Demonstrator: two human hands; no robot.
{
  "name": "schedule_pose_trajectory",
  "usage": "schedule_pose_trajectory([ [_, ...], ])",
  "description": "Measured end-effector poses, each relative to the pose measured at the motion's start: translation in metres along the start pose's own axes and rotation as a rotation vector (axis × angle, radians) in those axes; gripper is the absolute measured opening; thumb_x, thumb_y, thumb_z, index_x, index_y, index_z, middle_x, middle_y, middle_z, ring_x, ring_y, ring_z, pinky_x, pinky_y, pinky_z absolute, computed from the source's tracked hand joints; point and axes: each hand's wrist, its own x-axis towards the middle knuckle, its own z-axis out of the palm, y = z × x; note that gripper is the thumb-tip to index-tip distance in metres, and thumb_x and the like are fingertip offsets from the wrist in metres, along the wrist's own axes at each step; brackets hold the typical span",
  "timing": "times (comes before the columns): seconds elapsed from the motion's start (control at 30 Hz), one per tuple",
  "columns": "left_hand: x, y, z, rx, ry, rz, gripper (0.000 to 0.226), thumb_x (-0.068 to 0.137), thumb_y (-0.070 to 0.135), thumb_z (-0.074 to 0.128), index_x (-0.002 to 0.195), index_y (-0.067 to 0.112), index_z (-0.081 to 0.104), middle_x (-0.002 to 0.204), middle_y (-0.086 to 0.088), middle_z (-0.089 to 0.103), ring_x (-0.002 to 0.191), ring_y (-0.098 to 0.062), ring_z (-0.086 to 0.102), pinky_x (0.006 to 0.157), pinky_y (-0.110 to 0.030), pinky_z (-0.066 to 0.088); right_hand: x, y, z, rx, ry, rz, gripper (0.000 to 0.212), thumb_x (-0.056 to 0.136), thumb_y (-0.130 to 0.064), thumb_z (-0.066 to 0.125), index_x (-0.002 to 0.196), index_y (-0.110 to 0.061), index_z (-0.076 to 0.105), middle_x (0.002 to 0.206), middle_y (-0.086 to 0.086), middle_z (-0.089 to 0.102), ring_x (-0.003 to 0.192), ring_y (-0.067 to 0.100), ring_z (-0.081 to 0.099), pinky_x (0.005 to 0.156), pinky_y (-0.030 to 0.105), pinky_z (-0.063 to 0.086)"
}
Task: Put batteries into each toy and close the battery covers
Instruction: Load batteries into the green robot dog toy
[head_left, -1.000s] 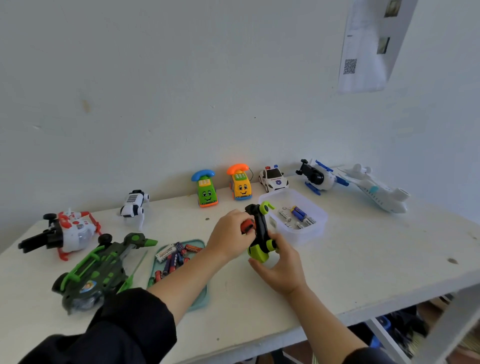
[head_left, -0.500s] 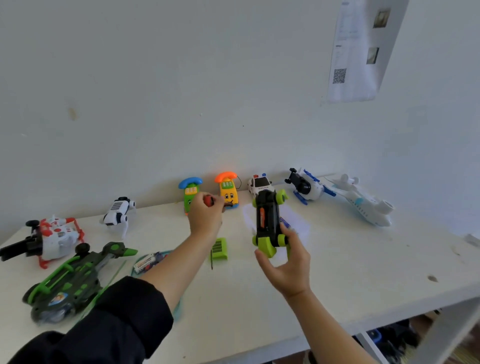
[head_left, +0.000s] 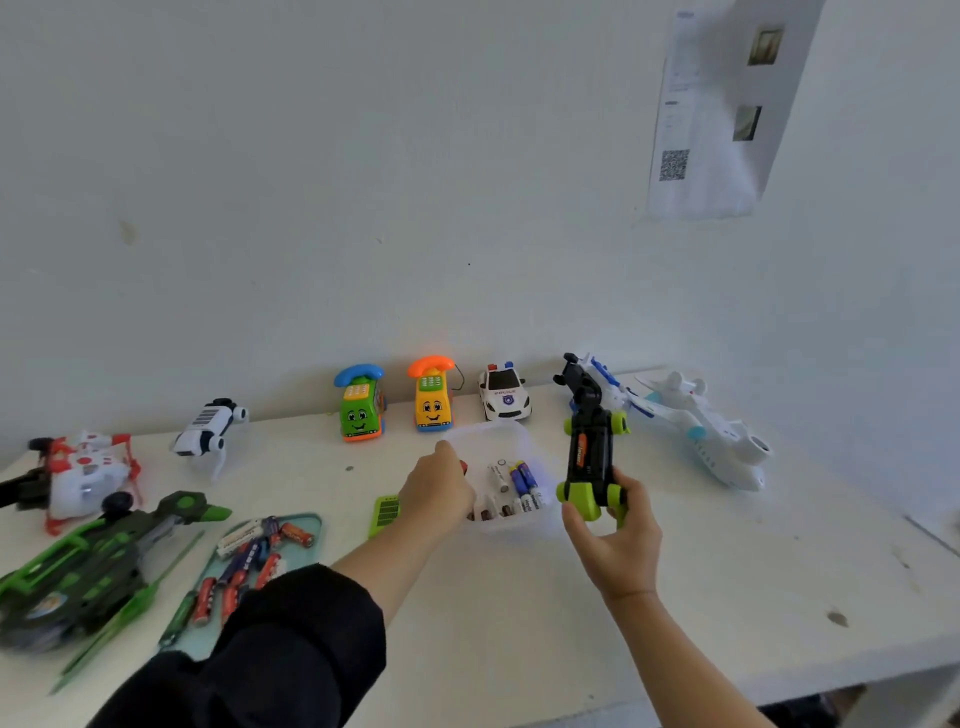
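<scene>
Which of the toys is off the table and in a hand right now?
The black car with lime-green wheels, gripped underside-up by the right hand; every other toy rests on the table.

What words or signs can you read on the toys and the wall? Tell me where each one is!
"POLICE": on the hood of the white police car, above a small badge sign.
QR code: a sign, not words, on the paper taped to the wall; its printed lines are too small to read.
Orange label on the black and green toy car: too blurred to read.
Batteries in the clear box and on the teal tray: print too small to read.
</scene>
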Motion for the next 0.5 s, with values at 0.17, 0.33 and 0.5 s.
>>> schedule_pose_trajectory([
  [0.17, -0.001, -0.04, -0.016, 0.073, 0.06, -0.053, 0.031, 0.084, 0.003, 0.051, 0.113, 0.011, 0.042, 0.1, -0.008, 0.053, 0.083, -0.023, 0.048, 0.063, -0.031, 0.04, -0.009, 0.004, 0.023, 0.01, -0.118, 0.044, 0.059, 0.059, -0.029, 0.081, 0.109, -0.018, 0.054, 0.086, -0.013, 0.06, 0.08, -0.012, 0.055, 0.071, 0.001, 0.04],
  [0.33, 0.003, -0.072, -0.039, 0.163, 0.021, -0.094, 0.019, 0.085, 0.007, 0.047, 0.104, 0.013, 0.046, 0.098, -0.005, 0.053, 0.083, -0.023, 0.048, 0.065, -0.03, 0.038, -0.015, 0.01, 0.034, -0.049, -0.242, 0.065, 0.052, 0.064, -0.014, 0.086, 0.107, -0.018, 0.055, 0.087, -0.017, 0.06, 0.081, -0.016, 0.054, 0.068, 0.001, 0.039],
  [0.5, 0.011, -0.053, -0.064, -0.228, 0.21, 0.005, 0.015, 0.086, 0.016, 0.049, 0.077, 0.007, 0.056, 0.082, -0.012, 0.058, 0.073, -0.027, 0.051, 0.06, -0.029, 0.038, -0.012, 0.01, 0.031, -0.055, -0.298, 0.085, 0.05, 0.068, -0.019, 0.083, 0.108, -0.022, 0.052, 0.091, -0.018, 0.06, 0.083, -0.013, 0.056, 0.067, 0.001, 0.038],
])
